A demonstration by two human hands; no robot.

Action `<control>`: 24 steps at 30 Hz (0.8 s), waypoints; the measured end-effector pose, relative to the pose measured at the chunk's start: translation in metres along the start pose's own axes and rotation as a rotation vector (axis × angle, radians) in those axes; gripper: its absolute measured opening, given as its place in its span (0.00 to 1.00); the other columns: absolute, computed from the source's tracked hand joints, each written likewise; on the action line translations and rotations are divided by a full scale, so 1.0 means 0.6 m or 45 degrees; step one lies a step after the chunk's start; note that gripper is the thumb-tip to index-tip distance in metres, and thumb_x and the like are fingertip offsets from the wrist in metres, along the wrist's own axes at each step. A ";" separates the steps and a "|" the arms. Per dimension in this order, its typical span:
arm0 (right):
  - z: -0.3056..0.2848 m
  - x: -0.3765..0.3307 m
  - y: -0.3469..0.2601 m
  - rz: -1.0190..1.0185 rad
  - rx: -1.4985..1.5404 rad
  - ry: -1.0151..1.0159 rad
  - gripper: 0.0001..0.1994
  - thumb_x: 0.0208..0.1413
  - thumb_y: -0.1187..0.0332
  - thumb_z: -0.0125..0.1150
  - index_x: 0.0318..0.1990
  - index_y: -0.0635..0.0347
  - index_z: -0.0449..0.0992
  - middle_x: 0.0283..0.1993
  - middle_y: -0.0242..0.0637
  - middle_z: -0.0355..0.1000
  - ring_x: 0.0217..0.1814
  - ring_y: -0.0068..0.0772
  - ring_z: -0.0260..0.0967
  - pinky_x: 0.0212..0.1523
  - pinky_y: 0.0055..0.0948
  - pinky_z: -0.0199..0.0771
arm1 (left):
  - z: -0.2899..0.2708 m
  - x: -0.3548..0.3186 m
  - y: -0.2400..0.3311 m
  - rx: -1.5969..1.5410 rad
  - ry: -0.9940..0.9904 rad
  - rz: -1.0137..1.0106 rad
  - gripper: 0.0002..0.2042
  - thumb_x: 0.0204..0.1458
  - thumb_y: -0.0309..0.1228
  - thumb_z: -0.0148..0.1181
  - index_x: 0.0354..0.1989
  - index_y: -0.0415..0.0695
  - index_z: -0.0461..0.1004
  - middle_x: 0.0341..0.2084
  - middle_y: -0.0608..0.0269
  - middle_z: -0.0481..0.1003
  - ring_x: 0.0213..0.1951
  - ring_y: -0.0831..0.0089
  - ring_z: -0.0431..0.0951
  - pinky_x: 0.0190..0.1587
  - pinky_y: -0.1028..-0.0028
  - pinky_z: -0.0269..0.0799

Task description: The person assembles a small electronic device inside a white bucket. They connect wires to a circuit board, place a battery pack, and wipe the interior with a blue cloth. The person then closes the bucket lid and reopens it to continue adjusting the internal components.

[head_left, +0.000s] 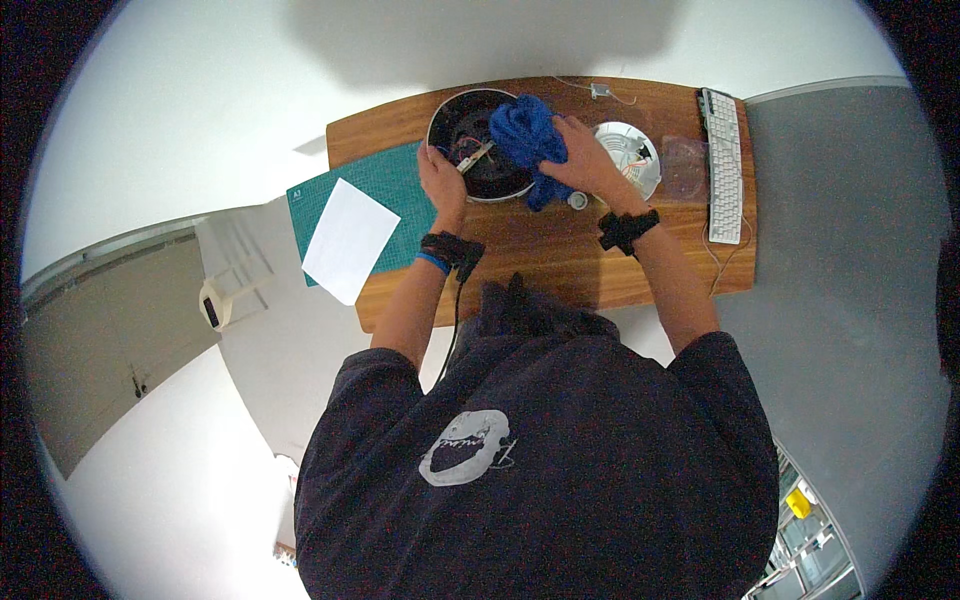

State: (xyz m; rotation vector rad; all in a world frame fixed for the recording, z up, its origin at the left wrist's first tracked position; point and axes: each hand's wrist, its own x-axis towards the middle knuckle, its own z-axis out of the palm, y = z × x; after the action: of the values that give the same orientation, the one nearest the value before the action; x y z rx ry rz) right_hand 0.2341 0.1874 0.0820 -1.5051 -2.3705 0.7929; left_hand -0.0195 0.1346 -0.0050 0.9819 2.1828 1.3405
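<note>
A round black housing [490, 182] with a pale rim sits on the wooden table, its hollow side up. Thin wires and a pale narrow strip [477, 157] lie in its hollow. My left hand [442, 185] is closed on the housing's left edge, the thumb near the strip. In my right hand [585, 163] is a bunched blue cloth [525, 133], held over the housing's right side. One end of the cloth hangs down beside the rim. Just below the right hand stands a small round whitish piece [577, 200]. The cloth hides part of the housing's inside.
Right of my right hand lies a white round plate-like part [640, 160] with wires, then a clear plastic piece [684, 168] and a white keyboard [725, 165]. A small white cabled block [600, 91] is at the back. Paper [350, 240] covers part of a green mat [310, 205].
</note>
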 end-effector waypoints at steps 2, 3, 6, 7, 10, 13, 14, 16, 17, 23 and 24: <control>-0.002 -0.010 -0.027 0.019 -0.012 -0.062 0.43 0.48 0.53 0.70 0.68 0.68 0.61 0.66 0.61 0.63 0.70 0.56 0.62 0.69 0.46 0.64 | -0.007 0.005 -0.014 -0.122 -0.070 0.014 0.20 0.70 0.38 0.42 0.60 0.37 0.71 0.51 0.43 0.76 0.52 0.48 0.77 0.57 0.60 0.69; 0.009 -0.009 -0.021 0.046 0.081 0.001 0.39 0.51 0.56 0.70 0.67 0.64 0.63 0.63 0.56 0.68 0.66 0.52 0.67 0.66 0.44 0.67 | -0.008 0.005 -0.019 -0.138 -0.080 0.008 0.20 0.71 0.38 0.42 0.60 0.37 0.71 0.51 0.43 0.76 0.52 0.50 0.77 0.57 0.61 0.69; 0.002 0.007 0.014 0.123 0.821 -0.055 0.35 0.54 0.59 0.70 0.67 0.61 0.64 0.60 0.52 0.72 0.62 0.49 0.71 0.63 0.42 0.70 | -0.018 0.004 -0.036 -0.251 -0.129 -0.052 0.21 0.71 0.39 0.42 0.59 0.35 0.71 0.52 0.45 0.76 0.53 0.54 0.77 0.57 0.63 0.69; 0.028 0.012 0.044 0.229 0.986 0.123 0.35 0.54 0.54 0.69 0.66 0.61 0.66 0.61 0.57 0.72 0.64 0.54 0.70 0.67 0.46 0.67 | -0.020 0.006 -0.041 -0.306 -0.156 -0.078 0.21 0.71 0.40 0.42 0.59 0.35 0.71 0.53 0.45 0.76 0.53 0.56 0.76 0.56 0.64 0.69; 0.084 0.041 0.107 0.161 0.558 0.156 0.38 0.53 0.51 0.70 0.67 0.63 0.64 0.63 0.58 0.70 0.67 0.53 0.68 0.67 0.45 0.67 | -0.034 0.036 -0.163 -0.444 -0.094 -0.203 0.22 0.72 0.41 0.42 0.57 0.34 0.71 0.52 0.49 0.76 0.52 0.61 0.76 0.55 0.66 0.69; 0.120 -0.004 0.105 0.248 0.508 -0.100 0.45 0.54 0.49 0.71 0.71 0.65 0.55 0.63 0.57 0.70 0.67 0.54 0.67 0.68 0.43 0.65 | -0.039 0.014 -0.140 -0.460 -0.257 -0.274 0.23 0.72 0.43 0.40 0.56 0.34 0.70 0.50 0.53 0.75 0.49 0.65 0.74 0.54 0.67 0.68; 0.136 -0.010 0.079 0.225 0.517 -0.160 0.46 0.54 0.50 0.71 0.72 0.64 0.53 0.63 0.55 0.70 0.67 0.53 0.68 0.68 0.42 0.64 | -0.062 0.008 -0.119 -0.392 -0.251 -0.283 0.23 0.73 0.43 0.39 0.56 0.34 0.70 0.49 0.53 0.75 0.48 0.66 0.74 0.54 0.67 0.68; 0.133 0.004 0.056 0.441 0.498 -0.398 0.51 0.54 0.45 0.70 0.73 0.68 0.47 0.67 0.59 0.65 0.71 0.53 0.63 0.71 0.41 0.60 | -0.075 0.028 -0.154 -0.531 -0.250 -0.265 0.22 0.73 0.43 0.38 0.52 0.35 0.71 0.46 0.55 0.75 0.45 0.67 0.73 0.51 0.67 0.69; 0.140 0.003 0.085 0.357 0.481 -0.365 0.51 0.54 0.44 0.69 0.73 0.69 0.47 0.67 0.60 0.64 0.71 0.54 0.62 0.71 0.40 0.60 | -0.074 0.030 -0.148 -0.558 -0.328 -0.257 0.22 0.73 0.43 0.38 0.52 0.36 0.71 0.46 0.55 0.75 0.45 0.67 0.74 0.51 0.67 0.69; 0.150 -0.002 0.153 0.326 0.452 0.294 0.50 0.55 0.45 0.68 0.72 0.73 0.48 0.70 0.67 0.57 0.71 0.61 0.61 0.71 0.44 0.60 | -0.085 0.021 -0.106 -0.287 -0.186 -0.085 0.19 0.71 0.40 0.45 0.56 0.36 0.70 0.50 0.53 0.76 0.52 0.64 0.75 0.56 0.66 0.69; 0.151 -0.002 0.150 0.245 0.455 0.422 0.48 0.57 0.47 0.68 0.72 0.71 0.50 0.73 0.65 0.54 0.71 0.59 0.61 0.71 0.42 0.60 | -0.088 0.014 -0.101 -0.292 -0.107 -0.057 0.18 0.70 0.39 0.48 0.55 0.36 0.71 0.50 0.52 0.76 0.53 0.62 0.75 0.57 0.65 0.68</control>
State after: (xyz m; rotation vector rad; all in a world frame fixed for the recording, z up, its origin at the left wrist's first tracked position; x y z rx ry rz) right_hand 0.2626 0.1867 -0.0423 -1.5791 -1.7608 0.8743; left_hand -0.0809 0.0912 -0.0340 0.8804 1.9270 1.4623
